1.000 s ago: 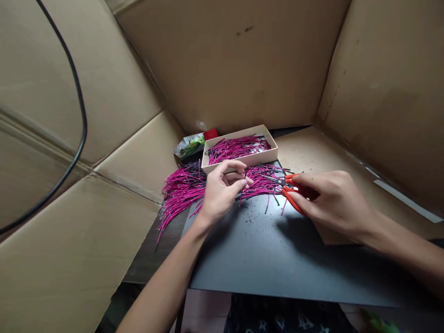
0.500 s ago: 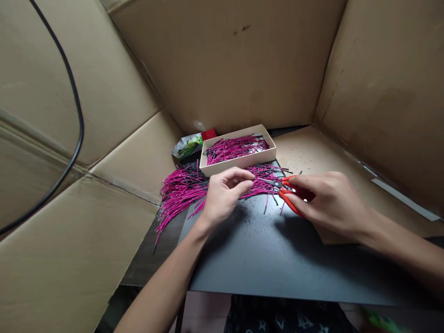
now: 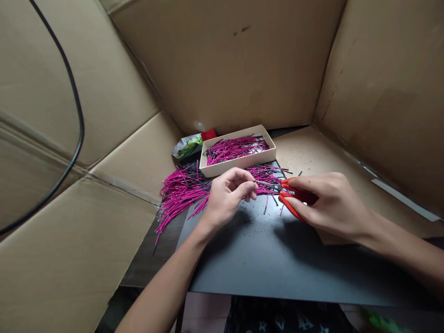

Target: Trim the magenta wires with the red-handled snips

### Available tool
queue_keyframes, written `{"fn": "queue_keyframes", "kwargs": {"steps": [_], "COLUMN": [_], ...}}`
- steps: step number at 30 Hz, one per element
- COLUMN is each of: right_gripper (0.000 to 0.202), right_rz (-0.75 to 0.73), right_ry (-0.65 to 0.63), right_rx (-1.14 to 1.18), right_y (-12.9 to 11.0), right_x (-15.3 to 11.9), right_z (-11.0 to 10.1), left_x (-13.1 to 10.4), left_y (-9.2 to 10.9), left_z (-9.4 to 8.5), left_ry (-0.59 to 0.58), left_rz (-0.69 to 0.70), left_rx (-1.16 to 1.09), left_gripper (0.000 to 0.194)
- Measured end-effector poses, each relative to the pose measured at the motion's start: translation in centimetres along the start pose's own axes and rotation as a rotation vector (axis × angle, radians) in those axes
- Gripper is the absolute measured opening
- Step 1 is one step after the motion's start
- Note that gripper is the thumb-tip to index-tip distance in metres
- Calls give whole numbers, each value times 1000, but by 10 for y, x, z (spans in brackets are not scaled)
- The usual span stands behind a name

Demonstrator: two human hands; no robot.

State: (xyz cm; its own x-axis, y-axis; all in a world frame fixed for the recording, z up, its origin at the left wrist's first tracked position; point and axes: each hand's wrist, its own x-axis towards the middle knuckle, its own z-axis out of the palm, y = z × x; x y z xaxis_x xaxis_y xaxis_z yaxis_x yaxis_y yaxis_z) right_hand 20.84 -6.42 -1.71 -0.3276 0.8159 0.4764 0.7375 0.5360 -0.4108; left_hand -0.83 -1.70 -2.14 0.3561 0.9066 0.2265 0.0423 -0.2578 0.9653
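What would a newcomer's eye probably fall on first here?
Probably the thin bright magenta-and-black wires, heaped on the flat dark work surface and lying in a shallow cream rectangular box just behind. Next come the red-handled metal snips in the right grip, pointing toward the left grip. Tall brown cardboard panels rise left, behind and right.
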Motion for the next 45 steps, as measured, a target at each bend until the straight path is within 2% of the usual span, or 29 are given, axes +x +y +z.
{"fn": "queue_keyframes", "kwargs": {"steps": [6,10,18,24,32,45], "right_gripper": [15,13,9,10,12,14], "right_rz": [2,6,15,19,8,-20], "right_ry": [-7,11,38,22,12,-16], "right_rx": [51,67,91,95,109,59], "right_y": [-3,-4,-8,-7,-4,-6], "right_x": [0,-1,0,0,-1,0], "right_z": [-1,-1,-2,-2,-2,-2], "left_x": [0,2,-3,-4,-3,-3], "left_y": [-3,0,1,5,5,4], "left_z": [-1,-2,0,1,0,-1], "left_ry": [-21,12,68,54,61,47], "left_rz": [153,274,109,202,247,226], "left_rx": [67,161,94,132,137,186], "left_gripper": [11,12,18,9,5,8]}}
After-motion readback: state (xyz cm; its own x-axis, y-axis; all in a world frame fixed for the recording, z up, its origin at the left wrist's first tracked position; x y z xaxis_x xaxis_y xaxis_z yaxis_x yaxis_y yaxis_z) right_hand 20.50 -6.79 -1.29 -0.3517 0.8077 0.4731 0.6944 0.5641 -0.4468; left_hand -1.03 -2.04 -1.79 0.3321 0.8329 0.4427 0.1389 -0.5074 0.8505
